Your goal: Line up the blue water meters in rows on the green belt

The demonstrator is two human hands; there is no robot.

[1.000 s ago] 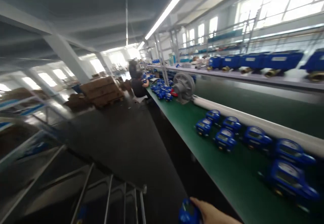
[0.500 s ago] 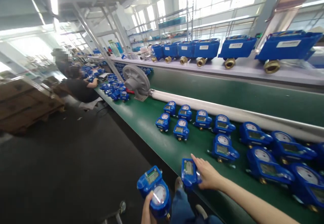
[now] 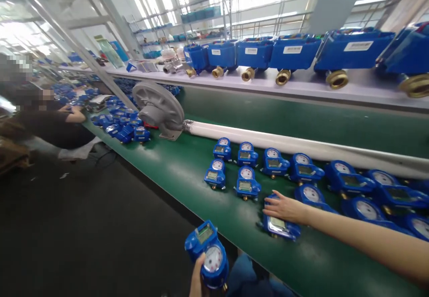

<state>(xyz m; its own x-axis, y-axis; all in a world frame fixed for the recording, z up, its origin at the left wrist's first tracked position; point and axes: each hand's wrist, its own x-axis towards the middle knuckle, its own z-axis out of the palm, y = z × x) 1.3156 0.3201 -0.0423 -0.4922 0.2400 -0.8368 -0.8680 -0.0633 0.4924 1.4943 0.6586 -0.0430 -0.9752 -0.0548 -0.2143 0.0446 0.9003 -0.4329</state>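
My left hand (image 3: 197, 279) grips a blue water meter (image 3: 209, 254) by its lower body, held off the bench edge over my lap, dial and display facing up. My right hand (image 3: 284, 208) reaches across the green bench (image 3: 187, 171) and rests on top of another blue water meter (image 3: 279, 225), fingers closed over its upper side. Two rows of several more blue meters (image 3: 246, 183) lie just beyond it, running off to the right.
A white pipe (image 3: 268, 140) runs along the bench from a grey fan housing (image 3: 157, 107). A raised shelf (image 3: 301, 86) carries large blue meters with brass fittings. A seated person (image 3: 50, 125) works at the far left beside more meters.
My right hand moved the meter from the bench's front edge inward and set it down beside the rows. My view swung right; the left hand keeps holding its meter.
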